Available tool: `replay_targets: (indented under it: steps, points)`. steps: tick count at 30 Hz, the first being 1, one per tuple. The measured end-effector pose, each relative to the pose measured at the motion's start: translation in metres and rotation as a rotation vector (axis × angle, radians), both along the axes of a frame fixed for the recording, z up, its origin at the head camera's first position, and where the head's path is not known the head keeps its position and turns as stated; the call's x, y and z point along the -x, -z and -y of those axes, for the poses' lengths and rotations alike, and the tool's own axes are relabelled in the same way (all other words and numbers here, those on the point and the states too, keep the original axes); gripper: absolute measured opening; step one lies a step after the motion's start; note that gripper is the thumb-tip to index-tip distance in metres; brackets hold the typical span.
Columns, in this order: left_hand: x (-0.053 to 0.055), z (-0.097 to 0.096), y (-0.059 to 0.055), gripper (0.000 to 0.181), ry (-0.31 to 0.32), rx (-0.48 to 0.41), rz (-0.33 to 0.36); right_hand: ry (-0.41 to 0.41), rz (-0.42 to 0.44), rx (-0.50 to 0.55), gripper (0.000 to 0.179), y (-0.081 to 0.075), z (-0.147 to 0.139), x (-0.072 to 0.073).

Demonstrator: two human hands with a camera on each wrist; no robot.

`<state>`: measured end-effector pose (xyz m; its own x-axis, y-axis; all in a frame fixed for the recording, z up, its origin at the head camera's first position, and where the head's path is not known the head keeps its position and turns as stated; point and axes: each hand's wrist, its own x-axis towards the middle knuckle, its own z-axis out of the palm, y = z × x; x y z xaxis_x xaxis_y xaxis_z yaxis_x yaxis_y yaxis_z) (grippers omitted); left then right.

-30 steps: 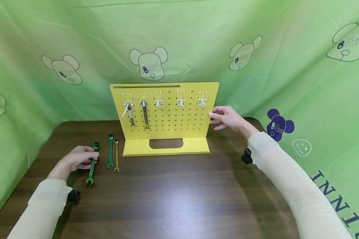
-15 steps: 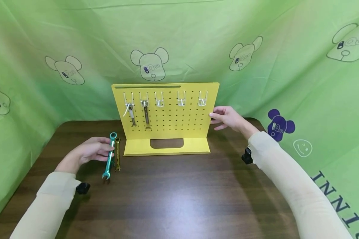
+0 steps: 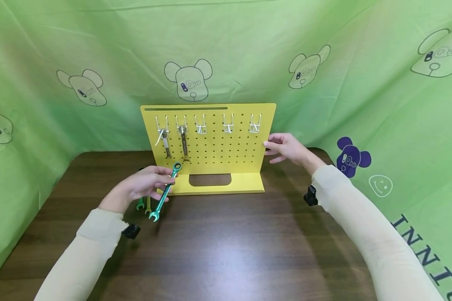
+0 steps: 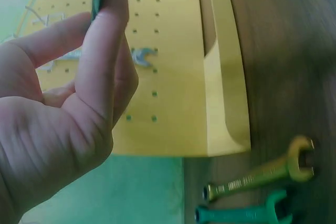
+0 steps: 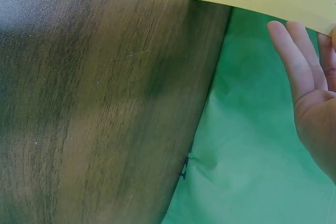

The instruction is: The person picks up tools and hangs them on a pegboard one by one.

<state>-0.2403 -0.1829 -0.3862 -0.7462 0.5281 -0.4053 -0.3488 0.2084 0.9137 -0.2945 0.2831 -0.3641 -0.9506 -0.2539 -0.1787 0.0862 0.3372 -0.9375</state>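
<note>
My left hand [image 3: 145, 184] pinches a green combination wrench [image 3: 165, 195] between thumb and fingers, above the table at the pegboard's lower left. The wrench tilts, ring end up and open jaw toward me. Only a bit of it shows in the left wrist view, above the fingertips. My right hand [image 3: 288, 148] holds the right edge of the yellow pegboard [image 3: 218, 156], thumb at the front and other fingers partly behind. Two silver wrenches, a shorter one [image 3: 166, 146] and a longer one [image 3: 184, 144], hang from the two leftmost hooks.
A gold wrench [image 4: 257, 178] and another green wrench [image 4: 236, 214] lie on the wooden table [image 3: 226, 242] left of the board, partly behind my left hand. White hooks [image 3: 227, 126] without tools sit along the board's middle and right. A green curtain [image 3: 248, 50] hangs behind.
My left hand has lifted the green wrench off the table's left side and carried it rightward, past the two lying wrenches, to the board's front. The right hand stays at the board's edge.
</note>
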Motion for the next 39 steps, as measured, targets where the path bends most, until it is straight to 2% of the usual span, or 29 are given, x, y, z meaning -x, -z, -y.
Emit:
replay_targets:
  steps: [3,8,11,17,19,24,28,34,39]
  points:
    - [0.001,-0.013,-0.002,0.037,-0.015,-0.029,-0.001,0.002,0.002,-0.005,0.030,0.000,-0.001,-0.001]
    - [0.004,-0.036,-0.008,0.035,-0.047,-0.108,-0.047,0.002,-0.001,-0.006,0.030,-0.002,-0.003,-0.001]
    - [0.006,-0.050,-0.014,0.030,-0.072,-0.173,-0.109,0.007,-0.010,-0.005,0.030,-0.003,-0.004,0.000]
    - [0.011,-0.068,-0.020,0.012,-0.137,-0.303,-0.287,0.000,-0.015,-0.011,0.031,-0.003,-0.003,0.000]
    - [0.012,-0.072,-0.020,0.008,-0.157,-0.360,-0.318,-0.005,-0.013,-0.015,0.032,-0.002,-0.002,0.000]
    - [0.013,-0.076,-0.020,0.011,-0.175,-0.473,-0.357,0.001,-0.014,-0.014,0.031,0.000,0.000,-0.001]
    - [0.015,-0.077,-0.018,0.010,-0.199,-0.460,-0.370,0.013,-0.020,-0.009,0.027,0.002,0.001,-0.002]
    - [0.018,-0.083,-0.014,0.033,-0.264,-0.377,-0.327,0.001,-0.025,-0.005,0.025,0.006,0.001,-0.002]
    - [0.023,-0.089,-0.012,0.038,-0.289,-0.340,-0.297,0.003,-0.036,-0.009,0.026,0.004,-0.001,-0.001]
